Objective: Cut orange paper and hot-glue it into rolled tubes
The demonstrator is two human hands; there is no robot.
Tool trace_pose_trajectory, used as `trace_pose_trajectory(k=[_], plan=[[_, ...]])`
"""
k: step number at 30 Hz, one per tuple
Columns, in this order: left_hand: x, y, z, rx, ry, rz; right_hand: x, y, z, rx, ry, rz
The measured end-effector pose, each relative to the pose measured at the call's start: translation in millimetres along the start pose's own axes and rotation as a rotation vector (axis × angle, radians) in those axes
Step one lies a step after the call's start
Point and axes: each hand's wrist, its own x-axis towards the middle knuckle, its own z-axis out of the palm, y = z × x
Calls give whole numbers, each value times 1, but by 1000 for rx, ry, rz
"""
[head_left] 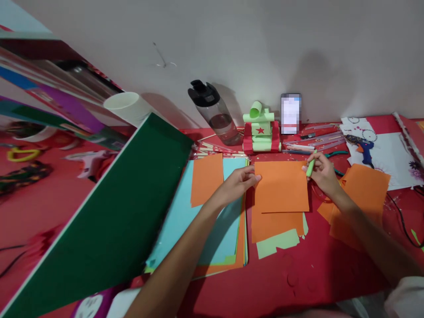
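Note:
My left hand (243,180) pinches the left edge of a square orange paper sheet (281,187). In my right hand (319,171) is a slim light-green pen-like stick (310,168), whose exact kind I cannot make out. Its fingers are closed around the stick, at the sheet's upper right corner. Beneath the held sheet lies another orange sheet (276,227). Torn pale-green paper (280,243) pokes out below that one. By my right forearm is a pile of orange sheets (367,194).
A green board (109,221) slants up at left beside a stack of coloured paper (175,229). Along the wall stand a water bottle (220,121), a green-and-red paper model (261,132) and a lit phone (290,115). A blue glue gun (367,152) lies at right.

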Motion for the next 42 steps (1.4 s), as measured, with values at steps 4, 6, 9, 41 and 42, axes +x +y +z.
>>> trace_pose_trajectory(k=[4,6,9,41,42], plan=[[3,-8,2,-23,-27,-45,0,22,-2,26,-6,55],[3,-10,3,-29,-28,-58,-1,27,-2,38,7,57],[4,-14,4,-33,-30,-60,-2,29,-2,44,8,52],[3,-19,13,365,68,168,-6,34,-1,-129,-151,42],[3,-20,13,399,61,195,-7,34,-1,-166,-173,45]])
